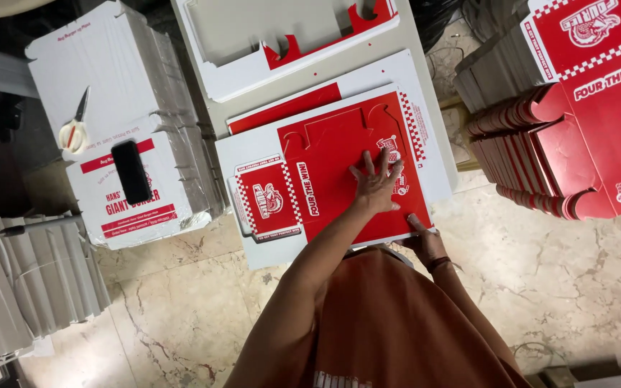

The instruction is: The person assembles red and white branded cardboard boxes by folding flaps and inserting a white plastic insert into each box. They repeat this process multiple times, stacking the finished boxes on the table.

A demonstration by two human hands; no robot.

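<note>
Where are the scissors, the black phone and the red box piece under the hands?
scissors [75, 129]: head view, on the handles.
black phone [131, 172]: head view, its middle.
flat red box piece [332, 179]: head view, bare red panel.

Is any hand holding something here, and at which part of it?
The left hand presses flat on the red cardboard sheet, fingers spread. The right hand grips that sheet's near edge.

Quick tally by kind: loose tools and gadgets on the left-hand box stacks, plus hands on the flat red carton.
Scissors: 1, lying on the white wrapped stack
Black phone: 1, lying on the printed stack
Hands on the flat red carton: 2, left hand pressed flat, right hand at the near edge
Total: 4
</note>
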